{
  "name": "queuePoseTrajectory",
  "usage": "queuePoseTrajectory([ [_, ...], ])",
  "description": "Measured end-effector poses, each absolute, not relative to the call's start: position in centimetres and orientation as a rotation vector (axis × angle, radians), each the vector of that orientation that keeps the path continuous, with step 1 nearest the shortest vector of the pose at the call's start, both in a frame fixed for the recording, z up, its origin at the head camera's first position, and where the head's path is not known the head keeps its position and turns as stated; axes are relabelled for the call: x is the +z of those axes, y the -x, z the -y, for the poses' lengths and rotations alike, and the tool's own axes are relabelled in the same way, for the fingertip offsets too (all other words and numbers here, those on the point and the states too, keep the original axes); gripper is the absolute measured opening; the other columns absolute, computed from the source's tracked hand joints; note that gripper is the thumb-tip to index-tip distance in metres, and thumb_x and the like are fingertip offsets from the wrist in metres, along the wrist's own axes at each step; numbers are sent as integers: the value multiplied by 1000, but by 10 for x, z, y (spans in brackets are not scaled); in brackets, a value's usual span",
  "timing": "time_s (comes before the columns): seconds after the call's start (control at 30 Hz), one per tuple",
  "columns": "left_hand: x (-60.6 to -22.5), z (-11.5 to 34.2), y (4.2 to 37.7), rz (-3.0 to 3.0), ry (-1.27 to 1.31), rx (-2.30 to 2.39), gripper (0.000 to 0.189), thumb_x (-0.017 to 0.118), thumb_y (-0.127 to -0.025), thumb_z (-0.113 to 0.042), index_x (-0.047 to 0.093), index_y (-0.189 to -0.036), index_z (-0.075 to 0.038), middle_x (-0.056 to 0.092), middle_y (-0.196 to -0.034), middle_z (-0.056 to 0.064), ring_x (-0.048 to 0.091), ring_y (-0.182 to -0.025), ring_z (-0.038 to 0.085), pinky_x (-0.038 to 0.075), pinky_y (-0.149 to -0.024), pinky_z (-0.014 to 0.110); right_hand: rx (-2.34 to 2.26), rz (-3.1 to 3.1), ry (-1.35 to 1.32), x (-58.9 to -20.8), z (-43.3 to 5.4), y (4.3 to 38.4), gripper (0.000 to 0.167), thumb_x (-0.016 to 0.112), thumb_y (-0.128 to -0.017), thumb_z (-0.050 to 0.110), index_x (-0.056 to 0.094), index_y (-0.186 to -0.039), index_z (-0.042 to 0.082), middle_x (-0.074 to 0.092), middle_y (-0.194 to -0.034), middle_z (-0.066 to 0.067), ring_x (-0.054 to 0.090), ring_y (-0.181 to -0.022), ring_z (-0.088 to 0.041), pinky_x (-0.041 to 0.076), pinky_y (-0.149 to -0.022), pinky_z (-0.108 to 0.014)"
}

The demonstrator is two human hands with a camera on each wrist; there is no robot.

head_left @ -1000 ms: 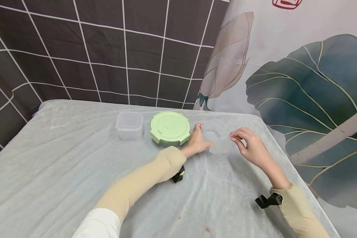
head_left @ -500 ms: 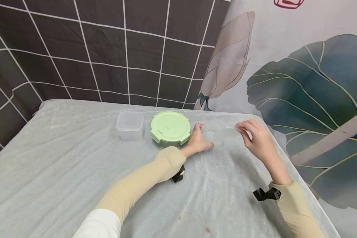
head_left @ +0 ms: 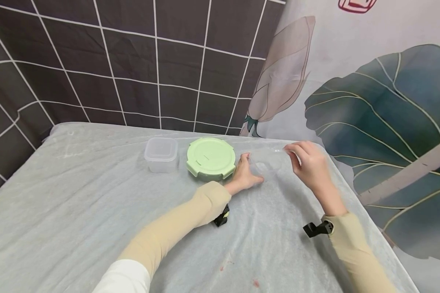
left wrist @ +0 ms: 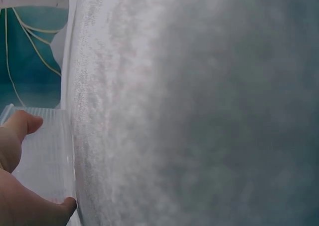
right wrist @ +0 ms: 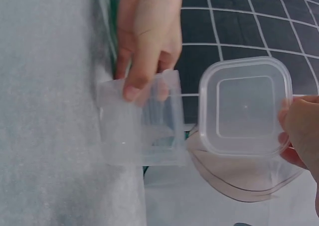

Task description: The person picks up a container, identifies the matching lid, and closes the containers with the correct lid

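Observation:
My left hand (head_left: 243, 176) grips a clear plastic food container (right wrist: 162, 123) standing on the cloth, thumb and fingers spread around its side. In the left wrist view its ribbed wall (left wrist: 45, 151) shows between thumb and finger. My right hand (head_left: 309, 165) pinches the edge of a translucent square lid with rounded corners (right wrist: 245, 106). The lid is held apart from the container, above its open top, and looks steeply tilted in the head view. A round container with a green clip lid (head_left: 210, 156) sits just left of my left hand.
Farther left stands another clear square container (head_left: 161, 155) with its lid on. A grey cloth (head_left: 132, 203) covers the table, whose right edge runs close to my right arm. A dark grid-patterned curtain (head_left: 132, 61) hangs behind.
The right hand has lifted the lid up and away from over the container, then shifted slightly back left. The lid has turned from nearly flat to edge-on. My left hand has stayed in place.

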State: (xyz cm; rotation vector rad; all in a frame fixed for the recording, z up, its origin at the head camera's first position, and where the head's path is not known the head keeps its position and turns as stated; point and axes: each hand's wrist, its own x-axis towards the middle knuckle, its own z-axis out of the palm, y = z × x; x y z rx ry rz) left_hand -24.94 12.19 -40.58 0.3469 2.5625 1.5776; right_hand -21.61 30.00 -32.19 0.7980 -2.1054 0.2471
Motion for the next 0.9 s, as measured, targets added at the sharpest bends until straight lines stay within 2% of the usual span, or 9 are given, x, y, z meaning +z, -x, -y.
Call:
queuePoseTrajectory([
  [0.17,-404,-122,250,-2562,-329,1557,93,82,-73,-16,23,-144,-6,40,-144,17,44,-132,29,39,-110,35,213,2065,-806,-330,-296,226,17,63,-81,-12,68,-92,0,66,-85,-13,58,-73,-32,49,-63,-41],
  [0.5,-403,-123,251,-2573,-326,1537,94,83,-72,-15,24,-144,-4,41,-144,17,44,-132,28,38,-110,33,128,2039,-864,-345,-293,240,15,56,-86,-7,67,-92,0,66,-85,-13,58,-74,-32,52,-60,-41],
  [0.7,-404,-124,252,-2577,-317,1527,93,83,-72,-16,24,-143,-4,40,-145,17,44,-133,28,38,-110,33,112,2050,-906,-353,-293,242,16,58,-83,-10,68,-92,-1,65,-85,-13,59,-76,-31,53,-61,-40],
  [0.9,-402,-123,251,-2574,-305,1498,92,83,-74,-18,23,-142,-4,41,-143,18,45,-130,29,40,-108,34,94,2060,-961,-359,-296,242,18,66,-78,-12,69,-91,-1,66,-85,-13,60,-75,-29,54,-57,-38],
])
